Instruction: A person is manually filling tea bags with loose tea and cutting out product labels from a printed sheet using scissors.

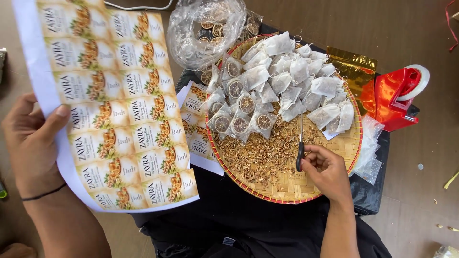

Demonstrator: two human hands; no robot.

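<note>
Filling the middle and right of the frame, a round woven tray (287,188) with a red rim rests on a black cloth (248,220) over a brown floor. Its upper half is heaped with small white sachets (296,71), its left part with clear packets of dried citrus slices (241,112), and its lower middle with a loose pile of brown dried shreds (260,153).

Across the left half of the frame, tilted from the upper left down toward the lower middle, runs a large sheet of printed labels (122,102), pale with orange fruit pictures in two columns. The left hand (31,143) holds it at its left edge, thumb pressed flat on the white margin and the other fingers curled behind the paper. A thin dark band circles that wrist.

More label sheets (196,122) lie partly under the tray's left rim. At the top centre sits a crumpled clear plastic bag (205,28) with more citrus slices inside. At the right, a red tape dispenser (399,98) stands beside a gold foil pouch (356,71), just off the tray's rim.

The right hand (327,172) rests over the tray's lower right, fingers bent loosely around the black handles of a pair of scissors (300,148), whose blades point up the frame over the shreds.
</note>
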